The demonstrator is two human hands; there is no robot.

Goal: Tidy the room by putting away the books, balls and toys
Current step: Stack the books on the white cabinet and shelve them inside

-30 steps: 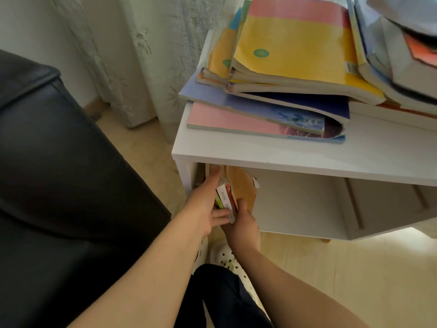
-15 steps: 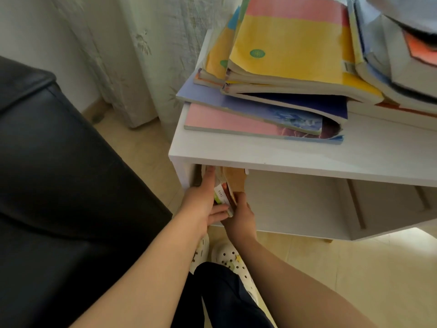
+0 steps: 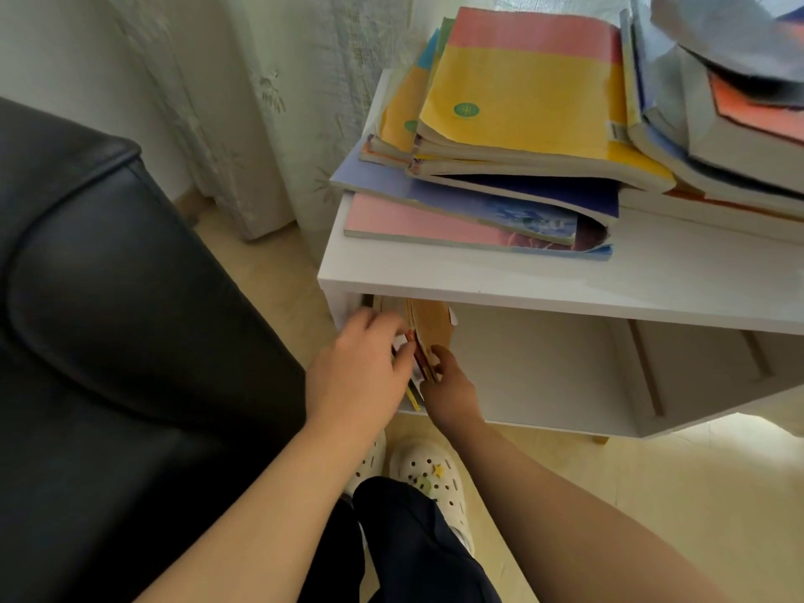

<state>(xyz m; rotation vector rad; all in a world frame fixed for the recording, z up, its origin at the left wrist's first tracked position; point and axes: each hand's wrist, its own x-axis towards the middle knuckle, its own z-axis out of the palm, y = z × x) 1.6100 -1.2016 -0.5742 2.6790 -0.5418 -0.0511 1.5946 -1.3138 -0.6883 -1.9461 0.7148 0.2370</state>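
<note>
The right hand (image 3: pixel 452 396) has its grip closed on the upright books (image 3: pixel 428 337), thumb on the brown cover's front edge, likely to stop them tipping right into the bare part of the shelf (image 3: pixel 522 423). The left hand (image 3: pixel 359 376) bends its fingers over the same books from the other side; blur hides whether that grip pinches or only steadies. The books stand at the left end of the lower shelf, under the white counter (image 3: pixel 478 272). Its top carries a loose pile of books (image 3: pixel 517 111) not yet put away.
</note>
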